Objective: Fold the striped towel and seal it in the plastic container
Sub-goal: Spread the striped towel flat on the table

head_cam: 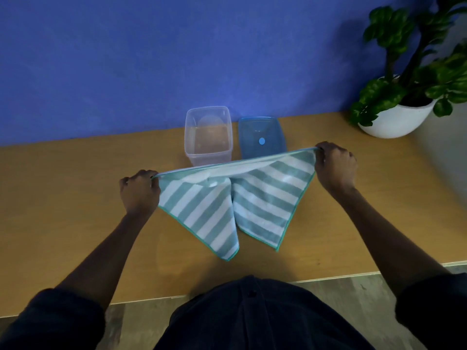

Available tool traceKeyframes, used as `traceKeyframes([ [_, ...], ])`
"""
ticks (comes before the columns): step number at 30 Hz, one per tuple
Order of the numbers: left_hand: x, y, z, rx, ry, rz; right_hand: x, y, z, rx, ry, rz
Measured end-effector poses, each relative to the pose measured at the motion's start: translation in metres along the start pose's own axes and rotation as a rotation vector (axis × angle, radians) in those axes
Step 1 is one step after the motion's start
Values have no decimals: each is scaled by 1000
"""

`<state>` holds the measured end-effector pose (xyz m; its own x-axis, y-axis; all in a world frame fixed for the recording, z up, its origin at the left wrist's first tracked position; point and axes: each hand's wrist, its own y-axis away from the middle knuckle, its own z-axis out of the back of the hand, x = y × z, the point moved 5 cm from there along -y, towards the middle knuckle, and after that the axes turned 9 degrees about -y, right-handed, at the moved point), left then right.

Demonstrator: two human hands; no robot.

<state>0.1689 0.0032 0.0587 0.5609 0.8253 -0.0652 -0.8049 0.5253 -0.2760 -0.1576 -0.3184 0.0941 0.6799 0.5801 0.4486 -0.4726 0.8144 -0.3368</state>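
A teal-and-white striped towel (227, 200) hangs stretched between my two hands above the wooden table (75, 198). My left hand (139, 192) pinches its left top corner and my right hand (333, 166) pinches its right top corner. The top edge is taut, and two pointed flaps droop toward the table's front. Behind the towel stands a clear plastic container (208, 135), open and empty. Its blue lid (261, 137) lies flat just to the right of it. The towel's top edge hides the container's front bottom edge and the lid's near edge.
A potted green plant in a white bowl-shaped pot (396, 120) stands at the table's far right corner. A blue wall (151, 59) runs directly behind the table. The table's front edge lies close to my body, with grey floor below.
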Motion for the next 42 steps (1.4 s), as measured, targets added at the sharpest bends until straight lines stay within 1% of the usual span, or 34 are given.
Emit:
traceKeyframes([
  [5,0,-33,17,-54,17,-5,-8,-38,25,-11,64,25],
  [9,-7,-69,57,-178,109,33,-10,-70,55,-64,76,-6],
  [11,-9,-84,85,-292,221,37,-9,-83,76,-146,8,-55],
  [14,-13,-89,120,-488,434,-28,-11,-92,105,-286,-163,-86],
  [15,-12,-85,125,-531,485,-31,-12,-89,111,-307,-246,-83],
  [17,-8,-67,120,-551,561,-4,-19,-71,110,-303,-407,-83],
  [19,-6,-38,98,-524,578,25,-31,-40,96,-256,-438,-98],
  [22,-3,20,55,-394,591,23,-56,16,56,-89,-410,-138],
  [24,1,59,26,-262,579,17,-75,50,31,10,-400,-209],
  [26,8,95,0,-99,497,19,-92,82,11,90,-339,-262],
  [28,17,123,-16,40,404,17,-102,107,-2,173,-266,-272],
  [30,24,144,-23,123,352,24,-107,125,-10,251,-201,-253],
  [32,30,158,-26,175,299,31,-109,139,-14,326,-141,-234],
  [34,33,169,-26,205,260,22,-109,149,-14,364,-90,-217],
  [38,35,184,-29,235,204,-30,-107,161,-13,383,12,-178],
  [42,42,195,-37,255,144,-32,-107,176,-9,377,45,-160],
])
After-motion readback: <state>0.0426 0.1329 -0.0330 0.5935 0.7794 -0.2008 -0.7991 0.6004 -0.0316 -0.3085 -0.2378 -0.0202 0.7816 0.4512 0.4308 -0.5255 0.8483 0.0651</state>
